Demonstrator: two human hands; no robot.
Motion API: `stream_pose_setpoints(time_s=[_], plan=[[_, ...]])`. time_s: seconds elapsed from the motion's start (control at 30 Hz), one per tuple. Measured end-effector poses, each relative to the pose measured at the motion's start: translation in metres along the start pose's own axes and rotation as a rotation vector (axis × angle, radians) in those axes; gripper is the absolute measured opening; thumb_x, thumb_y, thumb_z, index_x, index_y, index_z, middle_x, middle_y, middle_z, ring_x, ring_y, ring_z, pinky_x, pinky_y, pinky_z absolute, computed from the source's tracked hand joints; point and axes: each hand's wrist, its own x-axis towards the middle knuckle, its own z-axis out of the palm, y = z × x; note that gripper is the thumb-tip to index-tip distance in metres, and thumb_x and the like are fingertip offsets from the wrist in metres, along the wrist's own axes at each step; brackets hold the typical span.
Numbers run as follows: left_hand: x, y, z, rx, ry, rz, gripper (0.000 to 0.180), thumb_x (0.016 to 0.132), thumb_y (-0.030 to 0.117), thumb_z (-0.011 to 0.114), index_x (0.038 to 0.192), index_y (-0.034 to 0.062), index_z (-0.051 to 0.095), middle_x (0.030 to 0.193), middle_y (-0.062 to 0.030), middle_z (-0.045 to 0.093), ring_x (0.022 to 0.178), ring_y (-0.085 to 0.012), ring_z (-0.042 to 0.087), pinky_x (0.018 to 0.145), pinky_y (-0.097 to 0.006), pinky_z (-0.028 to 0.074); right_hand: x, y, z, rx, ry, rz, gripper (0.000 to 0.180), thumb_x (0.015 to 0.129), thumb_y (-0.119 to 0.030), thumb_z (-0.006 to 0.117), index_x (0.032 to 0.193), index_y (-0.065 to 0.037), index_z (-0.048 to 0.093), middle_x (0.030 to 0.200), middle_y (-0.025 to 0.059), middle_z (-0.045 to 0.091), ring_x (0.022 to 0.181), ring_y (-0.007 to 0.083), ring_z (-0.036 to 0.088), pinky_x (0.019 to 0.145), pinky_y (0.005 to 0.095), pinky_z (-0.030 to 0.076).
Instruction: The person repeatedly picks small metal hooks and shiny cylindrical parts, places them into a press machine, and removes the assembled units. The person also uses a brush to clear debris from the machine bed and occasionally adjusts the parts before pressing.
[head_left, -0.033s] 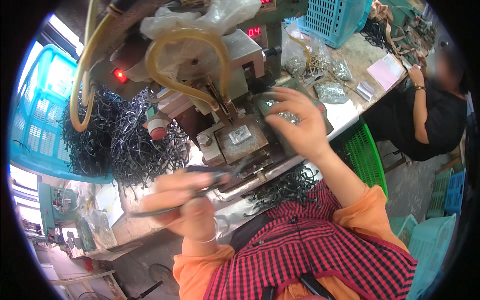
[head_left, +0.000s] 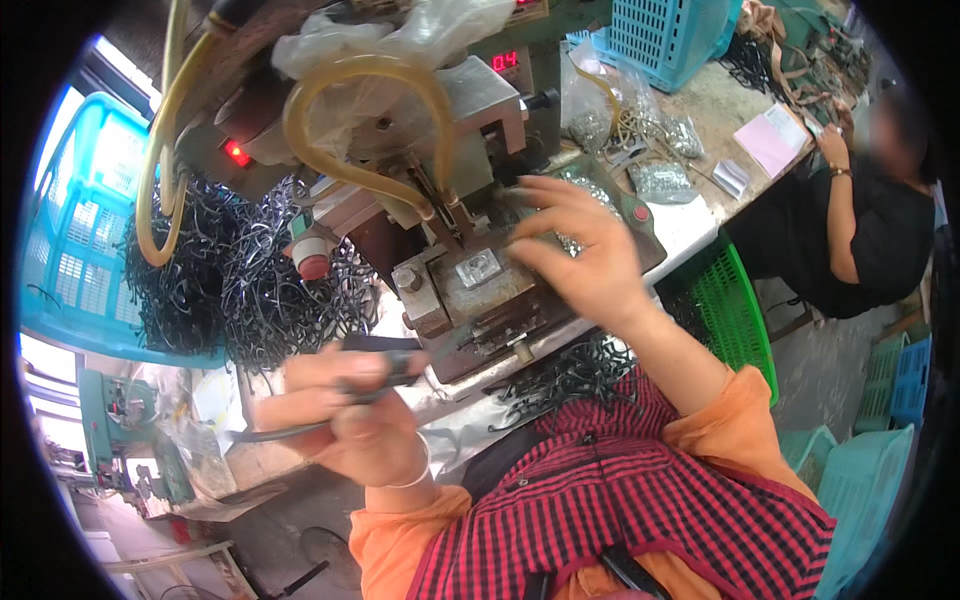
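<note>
My left hand point(head_left: 345, 415) is closed around a thin black strap-like piece point(head_left: 275, 433), held left of the press in front of me. One end of the strap sticks out past the fingers; the hand is slightly blurred. My right hand point(head_left: 590, 250) hangs above the right side of the press bed, thumb and forefinger curled toward each other in a pinch. Whatever lies between the fingertips is too small and smeared to name. A small bright metal die plate point(head_left: 480, 268) sits on the press bed point(head_left: 455, 295). Beyond the right hand, small shiny metal parts point(head_left: 600, 190) fill a tray.
Heaps of black straps point(head_left: 265, 270) lie left of the press, beside a blue basket point(head_left: 80, 240). More straps point(head_left: 575, 378) lie at the table's front edge. A red push button point(head_left: 313, 266) and yellowish hoses point(head_left: 295, 120) flank the press. A green basket point(head_left: 735, 310) and another person point(head_left: 835, 220) are at right.
My right hand has moved left from over the tray of metal parts toward the press bed. My left hand, with the black strap, has shifted a little left, away from the press.
</note>
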Motion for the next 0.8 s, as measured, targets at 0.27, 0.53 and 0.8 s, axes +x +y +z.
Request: stream_pose_setpoints(time_s=[0.27, 0.53, 0.8], plan=[[0.038, -0.020, -0.033, 0.261, -0.010, 0.027, 0.005, 0.100, 0.000, 0.057, 0.104, -0.0029, 0.055, 0.101, -0.0190, 0.066, 0.090, -0.0271, 0.067, 0.082, -0.043, 0.064, 0.003, -0.027, 0.035, 0.237, -0.029, 0.159, 0.014, 0.081, -0.016, 0.080, 0.084, -0.003, 0.075, 0.100, 0.0144, 0.074, 0.105, 0.0330, 0.069, 0.092, 0.0411, 0.053], [-0.012, -0.032, -0.001, 0.618, -0.544, 0.297, 0.026, 0.071, -0.005, 0.075, 0.095, 0.0020, 0.068, 0.114, -0.0152, 0.073, 0.065, -0.0248, 0.059, 0.057, -0.033, 0.051, -0.013, 0.056, -0.020, -0.287, 0.174, 0.064, 0.012, 0.081, -0.012, 0.077, 0.092, -0.006, 0.075, 0.097, 0.0125, 0.074, 0.096, 0.0323, 0.069, 0.086, 0.0412, 0.053], [-0.007, -0.035, 0.009, 0.768, -0.722, 0.292, 0.024, 0.072, 0.009, 0.073, 0.095, 0.0074, 0.067, 0.112, -0.0078, 0.071, 0.076, -0.0227, 0.064, 0.061, -0.032, 0.052, -0.014, 0.102, -0.039, -0.332, 0.171, 0.283, 0.012, 0.086, -0.012, 0.073, 0.096, -0.007, 0.074, 0.101, 0.0126, 0.072, 0.098, 0.0350, 0.068, 0.084, 0.0409, 0.053]])
